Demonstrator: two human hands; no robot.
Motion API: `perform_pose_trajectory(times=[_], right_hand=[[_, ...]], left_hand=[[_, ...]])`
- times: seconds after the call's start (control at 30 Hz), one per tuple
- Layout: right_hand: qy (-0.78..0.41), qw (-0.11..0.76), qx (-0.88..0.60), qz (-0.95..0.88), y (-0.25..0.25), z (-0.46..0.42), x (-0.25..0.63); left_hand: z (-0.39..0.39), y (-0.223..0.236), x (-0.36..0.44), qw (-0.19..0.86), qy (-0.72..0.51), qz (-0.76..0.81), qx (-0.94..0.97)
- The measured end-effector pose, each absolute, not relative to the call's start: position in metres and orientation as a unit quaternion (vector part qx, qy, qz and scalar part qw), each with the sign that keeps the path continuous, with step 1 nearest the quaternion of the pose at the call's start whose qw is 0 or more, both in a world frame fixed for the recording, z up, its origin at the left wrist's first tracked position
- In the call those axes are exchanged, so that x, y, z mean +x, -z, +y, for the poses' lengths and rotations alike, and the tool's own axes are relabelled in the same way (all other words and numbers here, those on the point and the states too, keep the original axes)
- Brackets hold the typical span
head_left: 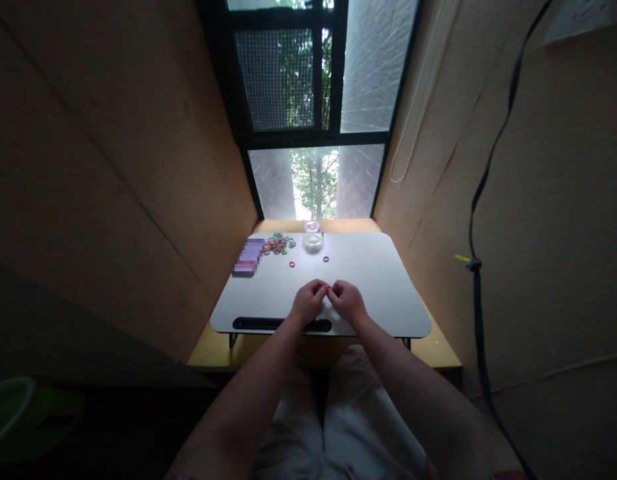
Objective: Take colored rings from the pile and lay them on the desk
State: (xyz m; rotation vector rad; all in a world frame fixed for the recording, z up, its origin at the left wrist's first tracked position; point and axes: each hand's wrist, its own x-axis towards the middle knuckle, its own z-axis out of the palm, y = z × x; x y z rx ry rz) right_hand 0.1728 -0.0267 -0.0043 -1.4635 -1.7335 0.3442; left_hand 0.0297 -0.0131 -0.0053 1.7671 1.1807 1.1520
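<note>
Over the front half of the white folding table [378,287], my left hand [310,300] and my right hand [347,300] meet fingertip to fingertip. Both are closed in a pinch. A tiny dark reddish bit shows between the fingertips, too small to name. Beyond the hands lie two loose rings like small hair ties, a red ring [292,265] and a dark ring [326,259]. Farther back is a pile of colourful rings [278,244]. To its right stands a clear round container [313,241], with another clear round piece [312,227] behind it.
A phone-like device [248,257] with a blurred screen lies at the table's left edge. A black slot [258,324] runs along the near edge. Wooden walls close in on both sides, a window [316,180] stands behind, and a dark strap [476,300] hangs at right.
</note>
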Motion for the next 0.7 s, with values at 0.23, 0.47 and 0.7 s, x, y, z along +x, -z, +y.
perform_pose_trajectory(times=[0.23,0.47,0.7], right_hand=[[-0.130,0.419,-0.578,-0.688,0.0036,-0.0274,0.1716],[-0.191,0.433,-0.538,-0.698,0.0022,-0.0282,0.1725],[-0.167,0.417,-0.550,-0.704,0.0026,-0.0279,0.1727]], left_hand=[[-0.0114,0.0063,0.0284,0.342,-0.458,0.481,0.665],[-0.0133,0.0051,0.0300,0.318,-0.443,0.496,0.676],[-0.0146,0.0038,0.0303,0.302,-0.435,0.513,0.675]])
